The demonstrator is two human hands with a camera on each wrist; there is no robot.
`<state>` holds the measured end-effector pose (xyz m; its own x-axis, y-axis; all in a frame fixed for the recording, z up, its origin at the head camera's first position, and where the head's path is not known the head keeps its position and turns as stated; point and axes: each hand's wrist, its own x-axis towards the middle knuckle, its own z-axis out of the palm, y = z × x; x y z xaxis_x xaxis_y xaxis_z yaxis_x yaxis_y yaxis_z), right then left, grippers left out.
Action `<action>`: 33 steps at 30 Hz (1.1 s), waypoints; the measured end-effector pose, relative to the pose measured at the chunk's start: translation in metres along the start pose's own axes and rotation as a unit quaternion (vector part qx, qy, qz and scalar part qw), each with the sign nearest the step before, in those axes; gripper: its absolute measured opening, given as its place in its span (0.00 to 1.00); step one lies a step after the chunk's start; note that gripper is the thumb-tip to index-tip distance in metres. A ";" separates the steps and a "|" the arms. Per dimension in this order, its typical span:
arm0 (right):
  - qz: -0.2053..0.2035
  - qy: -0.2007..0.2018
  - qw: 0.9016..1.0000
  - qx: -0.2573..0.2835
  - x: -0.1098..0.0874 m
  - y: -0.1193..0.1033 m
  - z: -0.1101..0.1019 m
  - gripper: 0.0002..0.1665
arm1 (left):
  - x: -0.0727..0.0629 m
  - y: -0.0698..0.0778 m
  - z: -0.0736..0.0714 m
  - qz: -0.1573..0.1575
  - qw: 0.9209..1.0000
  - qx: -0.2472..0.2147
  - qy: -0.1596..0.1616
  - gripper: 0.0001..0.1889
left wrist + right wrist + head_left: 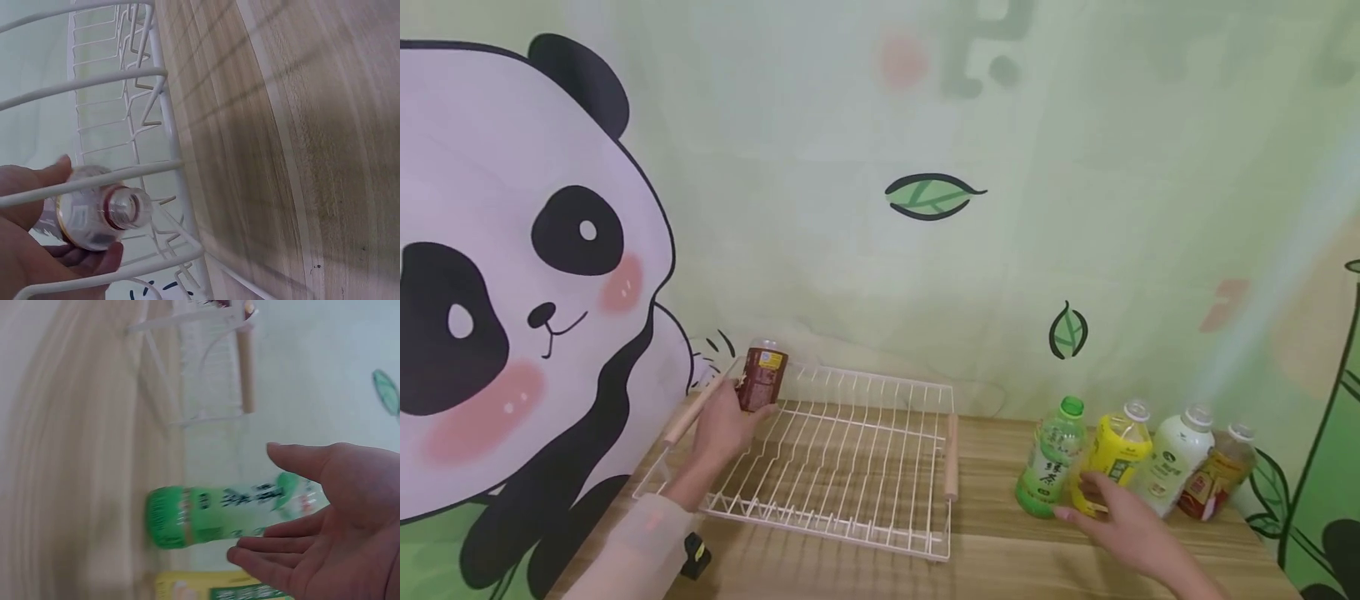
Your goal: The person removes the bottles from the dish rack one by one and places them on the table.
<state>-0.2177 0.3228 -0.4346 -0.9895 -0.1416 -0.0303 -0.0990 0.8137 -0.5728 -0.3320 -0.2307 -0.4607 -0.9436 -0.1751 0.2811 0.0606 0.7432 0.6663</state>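
My left hand holds a bottle with a dark red label at the left end of a white wire rack. In the left wrist view, thumb and fingers lie around the bottle, whose clear, capless neck points toward the tabletop, behind the rack's wires. My right hand is stretched out, fingers apart, close to a green tea bottle and a yellow-labelled bottle. In the right wrist view its fingertips overlap the green bottle, thumb raised, nothing gripped.
Right of the yellow bottle stand a white bottle and a bottle with a red-brown label. The rack has wooden handles, one on its right side. A small black object lies before the rack. A panda-printed backdrop rises behind the table.
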 end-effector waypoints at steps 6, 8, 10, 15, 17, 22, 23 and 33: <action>-0.009 -0.005 0.999 -0.030 -0.010 -0.020 -0.016 0.51 | -0.005 0.014 -0.001 0.012 1.000 -0.014 -0.017 0.43; -0.026 0.005 0.999 -0.040 -0.015 -0.028 -0.023 0.49 | -0.008 0.025 -0.003 0.028 0.999 -0.014 -0.023 0.44; -0.051 0.021 0.997 -0.051 -0.019 -0.036 -0.029 0.46 | -0.011 0.039 -0.004 0.054 0.998 -0.016 -0.030 0.44; -0.107 0.067 0.991 -0.052 -0.021 -0.059 -0.038 0.43 | -0.021 0.081 -0.002 0.113 0.992 -0.010 -0.048 0.44; -0.128 0.087 0.987 -0.042 -0.020 -0.069 -0.037 0.42 | -0.027 0.097 -0.002 0.135 0.990 -0.003 -0.047 0.43; -0.166 0.140 0.975 -0.050 -0.016 -0.093 -0.029 0.41 | -0.044 0.132 -0.003 0.197 0.980 0.022 -0.038 0.43; -0.171 0.149 0.973 -0.054 -0.014 -0.097 -0.027 0.41 | -0.048 0.137 -0.004 0.208 0.977 0.027 -0.038 0.42; -0.271 0.204 0.936 -0.096 0.003 -0.130 -0.001 0.50 | -0.075 0.179 0.003 0.305 0.946 0.086 -0.072 0.42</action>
<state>-0.2078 0.2166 -0.3597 -0.7430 -0.3681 0.5590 -0.5762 0.7767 -0.2544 -0.2517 -0.0827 -0.3646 -0.7860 0.4000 0.4715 0.5651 0.7741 0.2854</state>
